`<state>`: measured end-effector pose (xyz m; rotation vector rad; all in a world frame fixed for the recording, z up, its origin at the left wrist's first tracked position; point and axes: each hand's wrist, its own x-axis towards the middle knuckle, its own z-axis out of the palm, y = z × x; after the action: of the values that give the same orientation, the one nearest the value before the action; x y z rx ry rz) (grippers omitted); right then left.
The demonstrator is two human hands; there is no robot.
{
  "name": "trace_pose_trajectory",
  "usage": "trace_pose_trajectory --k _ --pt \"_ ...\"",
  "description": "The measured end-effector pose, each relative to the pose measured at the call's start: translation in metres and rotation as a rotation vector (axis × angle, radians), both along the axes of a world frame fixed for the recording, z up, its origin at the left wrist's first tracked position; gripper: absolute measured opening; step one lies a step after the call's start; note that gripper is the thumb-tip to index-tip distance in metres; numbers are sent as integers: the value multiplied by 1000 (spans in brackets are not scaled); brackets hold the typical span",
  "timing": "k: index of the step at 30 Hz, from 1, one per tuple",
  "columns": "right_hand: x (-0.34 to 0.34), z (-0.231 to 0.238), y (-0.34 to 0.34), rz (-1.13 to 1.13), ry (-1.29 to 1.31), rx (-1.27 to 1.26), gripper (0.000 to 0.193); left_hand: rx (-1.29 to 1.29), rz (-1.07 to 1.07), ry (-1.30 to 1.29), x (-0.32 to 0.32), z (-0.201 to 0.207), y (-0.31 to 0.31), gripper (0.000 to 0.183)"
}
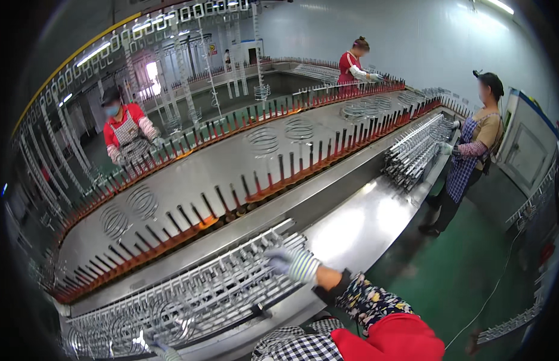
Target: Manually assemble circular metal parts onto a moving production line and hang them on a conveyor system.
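A long pile of silvery metal racks with hooks and wire rings [189, 289] lies on the metal ledge in front of me. My right hand [294, 265], in a striped knit glove, is over the right end of this pile. Its fingers point left among the bars and are smeared, so their grip does not show. At the lower edge, my left hand [164, 351], also gloved, is beside the pile's left end. Only part of it is in view, and its fingers are hard to make out against the wire.
Behind the pile runs a conveyor loop with dark upright pins [255, 186] around a metal top [195, 171] bearing wire coils. A worker in a blue checked apron [466, 141] handles another rack stack [415, 150]. Two more workers stand beyond. Racks hang from an overhead chain [153, 24].
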<state>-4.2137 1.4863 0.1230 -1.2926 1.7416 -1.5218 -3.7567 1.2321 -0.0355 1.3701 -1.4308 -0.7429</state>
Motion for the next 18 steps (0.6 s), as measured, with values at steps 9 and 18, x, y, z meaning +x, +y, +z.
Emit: trace_pose_trajectory --k 9,18 --pt "-262 -18 68 -348 -323 253 27 135 120 -254 -17 -97 101 46" --pt "-558 -48 -9 -1028 133 -15 35 581 71 -654 -69 -42 246 42"
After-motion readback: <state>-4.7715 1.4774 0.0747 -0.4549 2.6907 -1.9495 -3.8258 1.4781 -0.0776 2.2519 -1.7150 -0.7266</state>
